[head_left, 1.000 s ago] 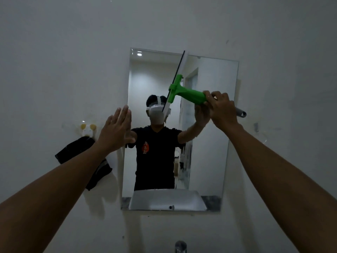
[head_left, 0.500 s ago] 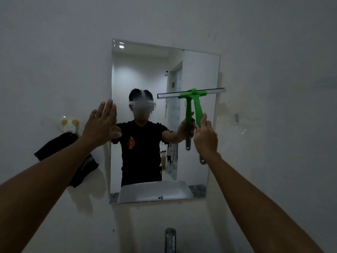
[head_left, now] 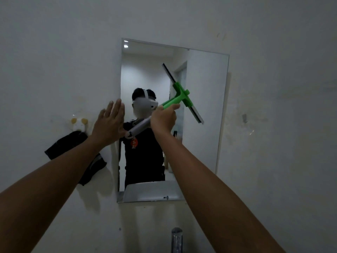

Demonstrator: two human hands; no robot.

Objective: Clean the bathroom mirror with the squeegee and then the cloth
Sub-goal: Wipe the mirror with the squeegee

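A frameless rectangular mirror (head_left: pixel 204 125) hangs on the white wall. My right hand (head_left: pixel 163 119) grips the green squeegee (head_left: pixel 180 98) by its handle, whose grey end sticks out to the lower left. The blade lies diagonally on the glass, from upper left to lower right. My left hand (head_left: pixel 109 123) is flat with straight fingers at the mirror's left edge, on or near the wall. A dark cloth (head_left: pixel 73 147) hangs on a wall hook to the left of the mirror.
A small cream hook (head_left: pixel 78 124) with yellow ears holds the cloth. A chrome tap (head_left: pixel 176 238) rises at the bottom centre. A small grey fitting (head_left: pixel 244 118) sits on the wall right of the mirror. The mirror reflects a person and a white basin.
The squeegee has swung from a horizontal blade at the right side to a diagonal one in the middle, handle now pointing lower left. My left hand has stayed at the mirror's left edge.
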